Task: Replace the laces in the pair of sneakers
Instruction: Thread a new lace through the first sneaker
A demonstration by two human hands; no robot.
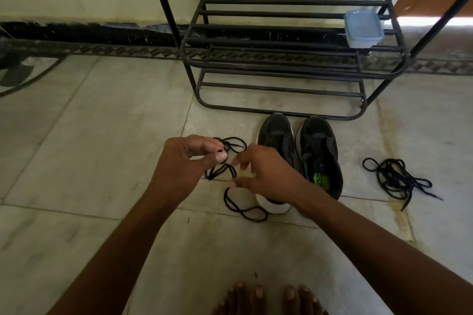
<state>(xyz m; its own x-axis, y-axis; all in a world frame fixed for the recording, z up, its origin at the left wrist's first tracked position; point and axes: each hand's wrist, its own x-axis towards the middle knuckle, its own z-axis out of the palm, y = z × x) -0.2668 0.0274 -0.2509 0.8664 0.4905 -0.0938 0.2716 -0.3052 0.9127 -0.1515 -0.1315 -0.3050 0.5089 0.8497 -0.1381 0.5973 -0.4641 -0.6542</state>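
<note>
Hands reach out over a pale tiled floor [102,135]. The left hand [184,163] has its thumb and fingers pinched together on a black lace [225,161], holding part of it up off the floor. The right hand [268,174] is just beside it, with its fingers spread a little and bent, and its thumb tip seems to touch the same lace lower down. I cannot tell if the right hand really grips the lace or only touches it. The lace makes loops between the two hands, and more of it lies in a curl on the floor near the white heel of a shoe. Two dark sneakers [299,156] stand side by side on the floor, toes pointing away from the person, right next to the right hand. The right wrist hides part of the nearer sneaker. The other sneaker shows a bright green and blue patch inside. Another bunch of black laces [399,179] lies in a messy pile on the floor, well apart to the right of the sneakers. Behind the sneakers stands a black metal shoe rack [281,64]. A clear plastic box [363,29] with a lid sits on one of its shelves. Bare toes [268,294] show at the bottom edge.
</note>
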